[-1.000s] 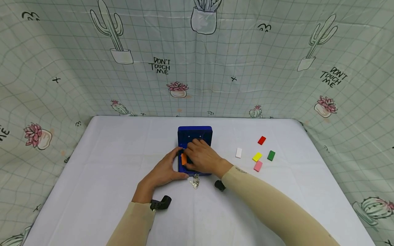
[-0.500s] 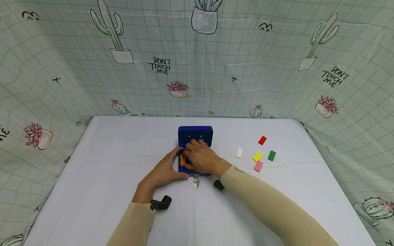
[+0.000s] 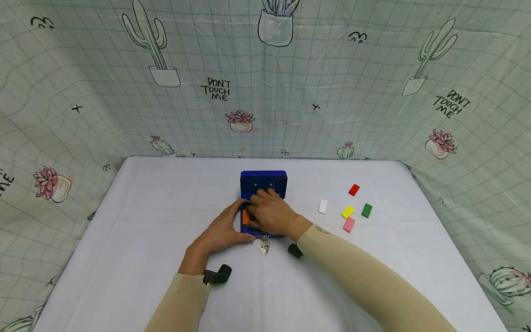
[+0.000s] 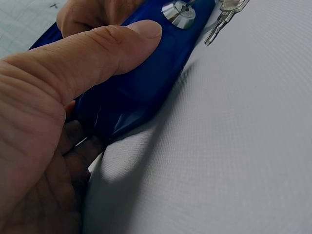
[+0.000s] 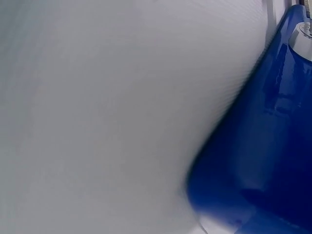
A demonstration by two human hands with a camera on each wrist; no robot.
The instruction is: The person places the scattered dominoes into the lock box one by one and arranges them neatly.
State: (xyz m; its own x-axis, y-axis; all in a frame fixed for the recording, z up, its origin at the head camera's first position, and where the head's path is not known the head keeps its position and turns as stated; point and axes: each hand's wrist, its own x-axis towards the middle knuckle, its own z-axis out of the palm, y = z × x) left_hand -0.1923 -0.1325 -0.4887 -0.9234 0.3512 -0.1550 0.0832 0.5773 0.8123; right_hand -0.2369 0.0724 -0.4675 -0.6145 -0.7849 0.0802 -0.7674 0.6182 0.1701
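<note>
A blue cash box [image 3: 263,177] stands with its lid raised in the head view, its lock [image 4: 179,13] and hanging keys [image 3: 264,246] at the front. My left hand [image 3: 221,228] grips its left side, the thumb on the front wall beside the lock in the left wrist view. Inside the box is my right hand [image 3: 274,214], bent over the floor of it. Between its fingers and thumb an orange block [image 3: 246,216] shows upright along the left inner wall. The fingertips are partly hidden. The right wrist view has just the box's blue front corner [image 5: 243,161].
To the right of the box lie a white block [image 3: 322,206], a yellow block [image 3: 347,212], a pink block [image 3: 349,224], a green block [image 3: 367,210] and a red block [image 3: 354,189]. A white cloth [image 3: 166,184] covers the table, with a patterned curtain [image 3: 290,92] behind.
The orange block has shifted slightly left and down against the inner wall, the right hand moving a little with it. The left hand keeps its place on the box.
</note>
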